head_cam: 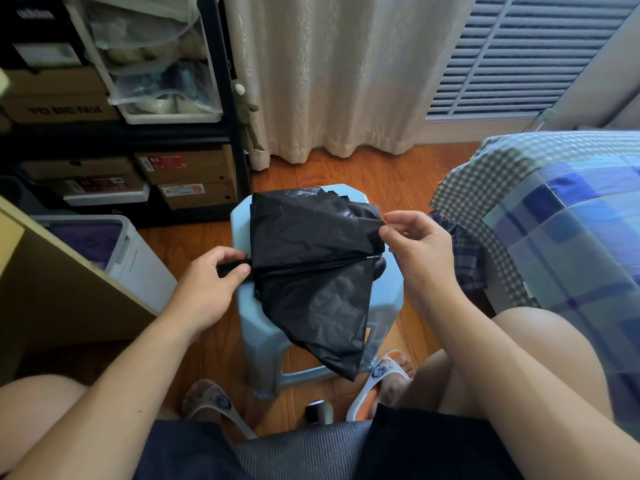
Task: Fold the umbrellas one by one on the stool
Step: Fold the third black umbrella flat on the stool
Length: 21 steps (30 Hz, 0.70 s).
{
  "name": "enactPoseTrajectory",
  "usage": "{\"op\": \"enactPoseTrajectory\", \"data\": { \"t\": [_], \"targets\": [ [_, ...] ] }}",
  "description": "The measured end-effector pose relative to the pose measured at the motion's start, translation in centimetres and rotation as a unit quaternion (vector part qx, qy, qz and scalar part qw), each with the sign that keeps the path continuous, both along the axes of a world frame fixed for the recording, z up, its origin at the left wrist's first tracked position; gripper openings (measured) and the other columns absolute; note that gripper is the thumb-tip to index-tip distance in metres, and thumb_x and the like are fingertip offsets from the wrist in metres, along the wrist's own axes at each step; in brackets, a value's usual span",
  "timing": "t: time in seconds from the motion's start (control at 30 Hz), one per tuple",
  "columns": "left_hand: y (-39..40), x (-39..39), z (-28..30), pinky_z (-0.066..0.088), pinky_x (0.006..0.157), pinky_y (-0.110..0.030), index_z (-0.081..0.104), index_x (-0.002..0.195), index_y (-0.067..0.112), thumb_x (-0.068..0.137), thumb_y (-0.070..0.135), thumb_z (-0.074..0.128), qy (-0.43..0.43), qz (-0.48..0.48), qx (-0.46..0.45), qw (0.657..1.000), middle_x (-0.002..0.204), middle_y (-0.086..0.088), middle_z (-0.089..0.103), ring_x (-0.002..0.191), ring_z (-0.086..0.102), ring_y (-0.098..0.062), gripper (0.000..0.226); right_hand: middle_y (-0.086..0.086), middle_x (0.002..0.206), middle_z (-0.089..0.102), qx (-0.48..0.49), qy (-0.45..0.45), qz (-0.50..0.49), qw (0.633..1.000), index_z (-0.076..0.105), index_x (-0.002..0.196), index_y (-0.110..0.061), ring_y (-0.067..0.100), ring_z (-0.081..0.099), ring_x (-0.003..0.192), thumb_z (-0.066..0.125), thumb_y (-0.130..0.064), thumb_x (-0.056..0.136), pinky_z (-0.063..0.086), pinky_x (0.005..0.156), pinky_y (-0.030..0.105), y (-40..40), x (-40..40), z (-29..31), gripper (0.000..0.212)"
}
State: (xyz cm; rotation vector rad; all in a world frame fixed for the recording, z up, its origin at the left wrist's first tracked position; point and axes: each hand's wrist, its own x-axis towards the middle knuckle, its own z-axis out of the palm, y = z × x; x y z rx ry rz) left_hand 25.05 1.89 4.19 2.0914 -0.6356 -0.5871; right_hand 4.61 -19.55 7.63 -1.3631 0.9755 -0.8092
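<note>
Head view: black umbrella [311,258] is lying across the stool [242,216] top, canopy overhanging its near edge. Left hand [207,289] is gripping the handle end; right hand [415,247] is pinching a canopy edge. Judged step: gathering panels. Next: pleating fabric around the shaft.

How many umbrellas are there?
1 for sure: the black umbrella lies on the blue stool, left hand gripping its handle, right hand pinching its edge. The dark checked bundle beside the bed might be another; I cannot tell.
</note>
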Motion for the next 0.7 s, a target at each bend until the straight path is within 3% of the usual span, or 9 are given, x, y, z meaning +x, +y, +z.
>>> {"op": "enactPoseTrajectory", "data": {
  "t": [0.23, 0.43, 0.6, 0.7],
  "targets": [
    [0.0, 0.1, -0.1, 0.045, 0.096, -0.031, 0.067, 0.116, 0.031, 0.099, 0.021, 0.066, -0.004, -0.006, 0.005, 1.0, 0.114, 0.013, 0.066, 0.113, 0.059, -0.012, 0.019, 0.0, 0.089, 0.072, 0.008, 0.012, 0.011, 1.0, 0.076, 0.102, -0.015, 0.012, 0.065, 0.081, 0.073, -0.003, 0.092, 0.056, 0.071, 0.024, -0.3, -0.1, -0.2, 0.016],
    [0.1, 0.0, 0.0, 0.043, 0.095, -0.029, 0.066, 0.115, 0.031, 0.099, 0.021, 0.066, -0.008, -0.008, 0.003, 1.0, 0.114, 0.012, 0.065, 0.113, 0.058, -0.011, 0.019, 0.017, 0.103, 0.075, -0.004, 0.046, 0.013, 0.999, 0.076, 0.108, -0.013, 0.015, 0.068, 0.084, 0.071, -0.005, 0.094, 0.059, 0.084, 0.035, -0.6, 0.2, -0.1, 0.017],
    [0.2, 0.2, -0.1, 0.044, 0.097, -0.031, 0.066, 0.115, 0.033, 0.099, 0.023, 0.067, -0.008, -0.01, 0.01, 1.0, 0.116, 0.012, 0.066, 0.114, 0.059, -0.011, 0.019, 0.004, 0.098, 0.079, -0.027, 0.071, 0.025, 0.997, 0.077, 0.111, -0.011, 0.013, 0.074, 0.09, 0.067, -0.004, 0.097, 0.061, 0.088, 0.03, -0.9, 0.3, 0.0, 0.018],
    [0.1, 0.1, 0.0, 0.043, 0.095, -0.028, 0.066, 0.114, 0.032, 0.099, 0.021, 0.067, -0.011, -0.008, 0.005, 1.0, 0.114, 0.013, 0.065, 0.111, 0.058, -0.009, 0.019, -0.002, 0.083, 0.073, -0.075, 0.125, 0.024, 0.989, 0.078, 0.101, -0.013, 0.012, 0.066, 0.072, 0.068, -0.008, 0.097, 0.058, 0.073, 0.031, -1.1, 0.4, -0.2, 0.012]
  ]
}}
